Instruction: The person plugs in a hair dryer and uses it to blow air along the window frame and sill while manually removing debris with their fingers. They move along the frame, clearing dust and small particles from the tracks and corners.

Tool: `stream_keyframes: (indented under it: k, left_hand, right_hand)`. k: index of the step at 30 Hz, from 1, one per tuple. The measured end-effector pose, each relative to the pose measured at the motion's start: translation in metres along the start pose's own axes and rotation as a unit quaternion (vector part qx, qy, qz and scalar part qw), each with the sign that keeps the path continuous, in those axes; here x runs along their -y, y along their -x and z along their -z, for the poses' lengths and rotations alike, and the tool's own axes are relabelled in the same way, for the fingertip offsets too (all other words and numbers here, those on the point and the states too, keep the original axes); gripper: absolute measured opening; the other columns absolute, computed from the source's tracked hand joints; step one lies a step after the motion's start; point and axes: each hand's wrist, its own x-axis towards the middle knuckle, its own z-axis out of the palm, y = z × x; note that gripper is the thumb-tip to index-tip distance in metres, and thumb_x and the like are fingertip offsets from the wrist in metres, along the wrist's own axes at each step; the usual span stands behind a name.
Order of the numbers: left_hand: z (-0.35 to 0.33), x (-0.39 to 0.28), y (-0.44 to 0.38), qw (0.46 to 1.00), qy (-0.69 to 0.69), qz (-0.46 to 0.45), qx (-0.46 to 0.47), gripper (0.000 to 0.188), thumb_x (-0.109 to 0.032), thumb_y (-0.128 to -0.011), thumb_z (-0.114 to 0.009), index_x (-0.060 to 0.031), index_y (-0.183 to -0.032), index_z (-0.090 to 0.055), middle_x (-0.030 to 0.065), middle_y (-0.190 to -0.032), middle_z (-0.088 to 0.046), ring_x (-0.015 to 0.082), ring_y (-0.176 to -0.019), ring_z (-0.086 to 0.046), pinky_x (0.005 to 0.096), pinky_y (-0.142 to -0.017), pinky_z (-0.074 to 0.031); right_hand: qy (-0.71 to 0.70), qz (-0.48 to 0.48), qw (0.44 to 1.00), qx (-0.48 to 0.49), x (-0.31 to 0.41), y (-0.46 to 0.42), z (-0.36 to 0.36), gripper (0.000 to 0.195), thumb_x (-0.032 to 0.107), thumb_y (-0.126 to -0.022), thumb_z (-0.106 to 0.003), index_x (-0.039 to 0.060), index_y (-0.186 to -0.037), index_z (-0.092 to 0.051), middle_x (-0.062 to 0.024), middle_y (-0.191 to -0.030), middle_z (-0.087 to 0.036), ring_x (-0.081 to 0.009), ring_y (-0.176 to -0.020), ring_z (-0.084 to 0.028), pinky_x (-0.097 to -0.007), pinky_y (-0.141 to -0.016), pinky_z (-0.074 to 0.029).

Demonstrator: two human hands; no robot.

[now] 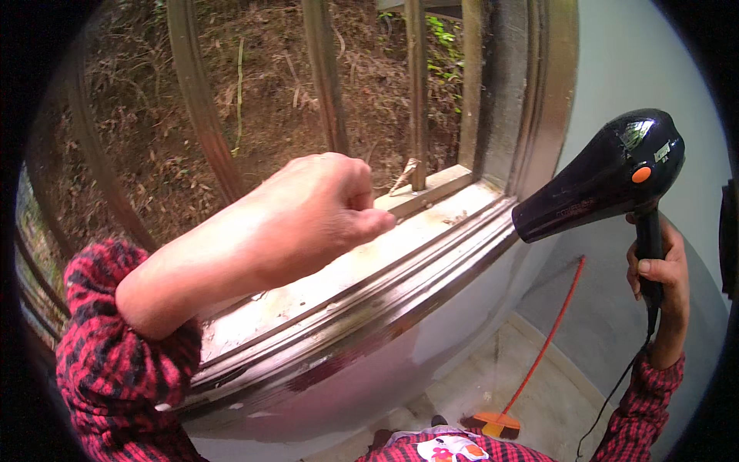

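Note:
My right hand (667, 271) grips the handle of a black hair dryer (629, 161) with an orange button on its side. The dryer's nozzle (522, 222) points left, near the lower corner of the window frame (537, 92). A thin black cord (618, 375) hangs from the handle. My left hand (323, 208) is curled into a fist above the window sill (352, 260), and nothing shows in its fingers. Bits of debris lie on the sill beside the sliding-window track (404, 271). A dry twisted scrap (406, 175) is seen just beyond my left hand, near a bar.
Upright window bars (323, 75) stand outside, before an earth slope (271, 104) with dry litter. A broom with a red handle (545, 341) leans into the corner, its orange head (491, 423) on the tiled floor (462, 387). A pale wall (629, 63) rises at right.

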Motion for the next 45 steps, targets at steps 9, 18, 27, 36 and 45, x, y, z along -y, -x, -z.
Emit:
stream_keyframes:
  k: [9,18,27,36,45]
  left_hand:
    - [-0.032,-0.04,0.105,0.967,-0.036,0.101,-0.229,0.029,-0.021,-0.085,-0.058,0.0005,-0.103,-0.055,0.0141,-0.106,-0.059,0.0233,-0.103,-0.055,0.0338,-0.09,-0.041]
    - [-0.126,-0.05,0.128,0.826,-0.045,0.23,-0.513,0.023,-0.004,-0.085,-0.053,-0.0023,-0.108,-0.055,0.0115,-0.113,-0.057,0.022,-0.107,-0.052,0.0307,-0.093,-0.038]
    - [-0.096,-0.079,0.083,0.931,-0.109,0.188,-0.292,0.021,0.001,-0.081,-0.056,-0.0062,-0.1,-0.061,0.0099,-0.094,-0.059,0.0255,-0.092,-0.055,0.0339,-0.082,-0.042]
    - [-0.084,-0.037,0.063,0.975,-0.073,0.191,-0.085,0.023,0.004,-0.072,-0.056,-0.0102,-0.088,-0.064,0.008,-0.087,-0.051,0.0264,-0.088,-0.048,0.0365,-0.075,-0.04]
    - [-0.089,-0.032,0.192,0.778,-0.339,0.394,-0.354,0.029,0.009,-0.071,-0.047,-0.0064,-0.092,-0.06,0.011,-0.107,-0.056,0.0309,-0.103,-0.051,0.0378,-0.089,-0.042]
  right_hand:
    - [0.01,0.079,0.99,0.116,-0.068,-0.089,0.021,0.08,0.025,-0.062,-0.065,-0.0033,-0.128,-0.031,-0.0042,-0.056,-0.049,-0.0133,-0.035,-0.046,-0.0229,-0.033,-0.04]
    - [-0.143,0.104,0.945,0.275,-0.11,-0.125,-0.019,0.083,0.027,-0.056,-0.066,-0.0055,-0.125,-0.034,-0.0079,-0.073,-0.054,-0.012,-0.045,-0.049,-0.0216,-0.041,-0.041]
    - [-0.264,-0.002,0.885,0.384,-0.059,-0.104,-0.064,0.079,0.016,-0.055,-0.062,-0.0088,-0.125,-0.033,-0.0167,-0.084,-0.059,-0.0158,-0.049,-0.054,-0.0248,-0.043,-0.044]
    - [-0.275,0.043,0.894,0.351,-0.094,-0.118,-0.087,0.09,0.026,-0.056,-0.061,-0.0043,-0.134,-0.028,-0.0191,-0.115,-0.049,-0.0284,-0.107,-0.048,-0.0373,-0.093,-0.038]
    - [-0.231,0.022,0.89,0.393,-0.091,-0.116,-0.092,0.091,0.029,-0.057,-0.062,-0.0039,-0.135,-0.026,-0.0196,-0.122,-0.046,-0.0301,-0.115,-0.046,-0.0398,-0.099,-0.034]
